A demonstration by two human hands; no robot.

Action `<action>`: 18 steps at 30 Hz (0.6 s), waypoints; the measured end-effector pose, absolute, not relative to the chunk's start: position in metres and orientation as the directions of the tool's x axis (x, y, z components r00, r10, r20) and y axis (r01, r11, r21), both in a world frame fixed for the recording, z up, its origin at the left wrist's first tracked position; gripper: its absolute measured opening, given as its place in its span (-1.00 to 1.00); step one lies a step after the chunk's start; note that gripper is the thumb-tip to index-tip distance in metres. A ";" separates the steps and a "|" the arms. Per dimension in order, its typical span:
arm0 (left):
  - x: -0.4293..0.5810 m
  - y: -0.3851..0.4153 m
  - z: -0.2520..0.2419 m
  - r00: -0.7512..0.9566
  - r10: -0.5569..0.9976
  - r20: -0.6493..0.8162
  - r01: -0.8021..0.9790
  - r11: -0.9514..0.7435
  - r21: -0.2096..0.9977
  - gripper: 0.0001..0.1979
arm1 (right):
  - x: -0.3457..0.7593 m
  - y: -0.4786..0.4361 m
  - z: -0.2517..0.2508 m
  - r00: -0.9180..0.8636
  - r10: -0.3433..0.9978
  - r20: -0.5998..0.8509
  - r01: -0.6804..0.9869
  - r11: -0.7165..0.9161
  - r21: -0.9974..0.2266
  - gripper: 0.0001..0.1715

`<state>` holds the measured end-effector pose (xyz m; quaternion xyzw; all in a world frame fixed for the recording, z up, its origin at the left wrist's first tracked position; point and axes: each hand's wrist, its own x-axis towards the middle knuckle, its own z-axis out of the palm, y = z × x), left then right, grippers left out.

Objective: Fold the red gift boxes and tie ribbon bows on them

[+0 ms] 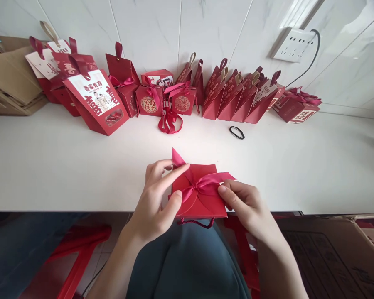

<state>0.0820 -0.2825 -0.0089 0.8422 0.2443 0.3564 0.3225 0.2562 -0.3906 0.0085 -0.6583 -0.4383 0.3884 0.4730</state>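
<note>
A red gift box point(202, 209) with curved top flaps sits at the table's front edge. A pink-red satin ribbon point(210, 179) is tied in a bow over its middle, and a dark red twisted cord handle point(202, 225) hangs at its near side. My left hand point(157, 199) holds the box's left side; its index finger reaches across by the upper ribbon tail, and its thumb lies at the left loop. Between thumb and index finger, my right hand point(244, 203) pinches the ribbon's right loop. The remaining right fingers are partly hidden beside the box.
Along the wall stand several red boxes point(182, 104) with ribbons and several wedge-shaped red boxes point(212, 99). A loose ribbon coil point(170, 122) and a black hair tie point(237, 132) lie in front. Brown paper packaging point(12, 79) is left; a cardboard carton point(324, 257) is lower right.
</note>
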 end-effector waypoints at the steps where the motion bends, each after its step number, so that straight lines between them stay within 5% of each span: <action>1: 0.082 -0.282 -0.010 0.620 0.653 0.435 0.175 -0.655 0.735 -0.51 | 0.257 -0.390 0.005 0.300 0.950 -0.087 0.137 -0.133 -0.982 -0.47; 7: 0.085 -0.279 -0.018 0.607 0.689 0.397 0.068 -0.542 0.838 -0.46 | 0.261 -0.385 -0.019 0.301 0.954 -0.013 -0.188 0.046 -0.981 -0.50; 18: 0.085 -0.286 -0.023 0.568 0.806 0.167 0.005 -0.206 0.978 -0.39 | 0.260 -0.383 -0.034 0.300 0.951 0.077 -0.314 0.175 -0.933 -0.50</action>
